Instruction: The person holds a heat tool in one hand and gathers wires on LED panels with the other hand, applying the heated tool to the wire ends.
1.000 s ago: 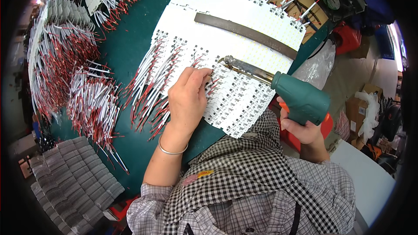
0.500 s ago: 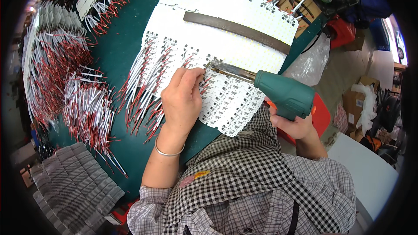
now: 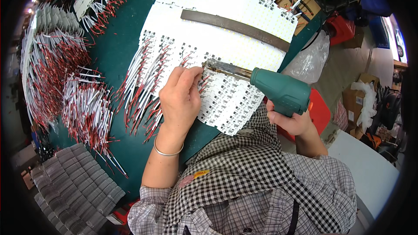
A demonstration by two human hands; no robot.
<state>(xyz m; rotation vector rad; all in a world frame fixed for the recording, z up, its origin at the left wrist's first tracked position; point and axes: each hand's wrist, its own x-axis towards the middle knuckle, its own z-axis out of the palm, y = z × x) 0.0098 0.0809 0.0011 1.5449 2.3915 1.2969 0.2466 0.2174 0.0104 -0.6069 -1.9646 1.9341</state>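
Note:
White circuit boards (image 3: 167, 19) lie side by side in a sheet on the green table (image 3: 115, 43). My right hand (image 3: 291, 122) grips a green pistol-shaped soldering gun (image 3: 281, 92) by its handle. The gun's dark metal tip reaches left to the boards' row of small black parts. Beside that tip, my left hand (image 3: 179, 98) pinches thumb and fingers together just over the boards; what lies between them is too small to make out. Red and white wires (image 3: 138, 85) hang from the boards left of this hand. A dark flat bar (image 3: 235, 28) lies across the sheet.
Bundles of wired boards (image 3: 56, 69) and a pile of loose red and white wires (image 3: 87, 109) occupy the table's left. Stacked grey ridged pieces (image 3: 78, 182) stand at lower left. A clear plastic bag (image 3: 310, 58) and a red stool (image 3: 320, 113) are at the right.
The soldering gun and my right hand have shifted slightly left, bringing the tip nearer my left fingertips. My left hand stays pinched in nearly the same place.

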